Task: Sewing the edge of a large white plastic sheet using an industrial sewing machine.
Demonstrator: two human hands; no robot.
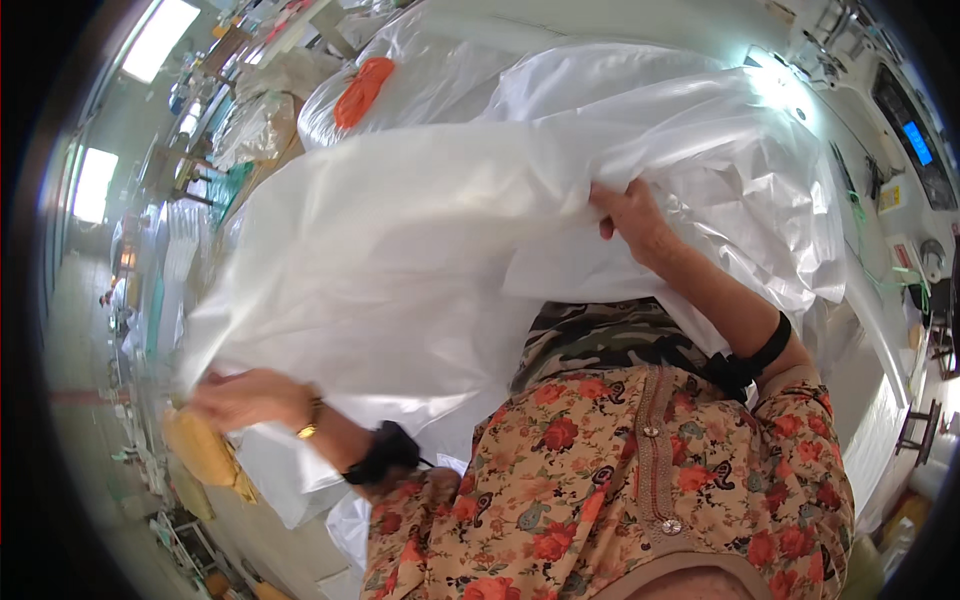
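Note:
A large sheet of thin white fabric (400, 240) is spread across the middle of the view and drapes over my lap. My left hand (235, 397) grips its lower left edge, blurred by motion. My right hand (632, 215) pinches a fold of the same fabric near its upper right, fingers closed on the cloth. Both wrists wear black bands. More of the white fabric is bunched behind my right hand, near a sewing machine (900, 130).
A clear plastic bag with an orange piece (362, 90) inside lies behind the sheet. A yellow bundle (200, 450) sits under my left hand. Tables and other workers stand far off at the left. A stool (920, 430) is at the right.

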